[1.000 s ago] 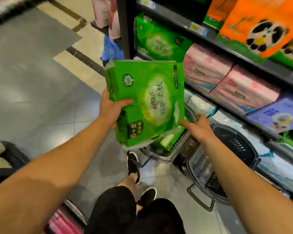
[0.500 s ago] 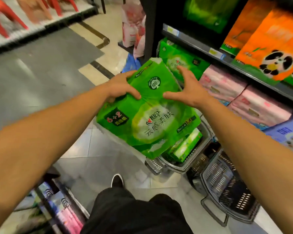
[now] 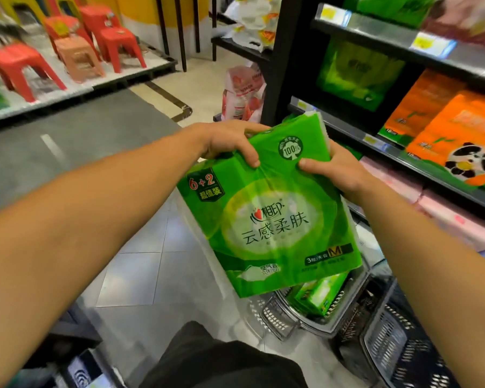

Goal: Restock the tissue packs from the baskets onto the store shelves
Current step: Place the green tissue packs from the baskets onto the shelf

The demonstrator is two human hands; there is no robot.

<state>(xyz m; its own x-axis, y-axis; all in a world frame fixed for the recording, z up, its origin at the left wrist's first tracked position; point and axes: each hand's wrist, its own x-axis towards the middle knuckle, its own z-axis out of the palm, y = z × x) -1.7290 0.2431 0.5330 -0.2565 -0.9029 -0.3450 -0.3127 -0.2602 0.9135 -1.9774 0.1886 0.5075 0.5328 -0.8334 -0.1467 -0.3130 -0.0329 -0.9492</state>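
1. Gripping the top end of one large green tissue pack, the left hand and right hand each curl their fingers over the far edge and press a thumb onto the printed face.
2. The pack hangs in the air in front of the shelves, above the baskets. Its long axis runs from the hands down toward the viewer, tilted slightly to the right. The printed face looks up at the camera, and the lettering reads upright.
3. Compared with half a second ago, the pack sits more nearly upright, its "6+2" badge has risen to the upper left, and both hands have closed in on the top edge. One second ago the hands held it by its left and right sides.
4. Counts: two hands; one pack held; two baskets on the floor. The nearer grey basket holds one more green pack, partly hidden. The dark basket stands just beside it on the right; its contents cannot be told.
5. On the shelves, green packs, orange panda packs and pink packs stand in rows.
6. Several red stools stand across the aisle; motion blur prevents a firm count.
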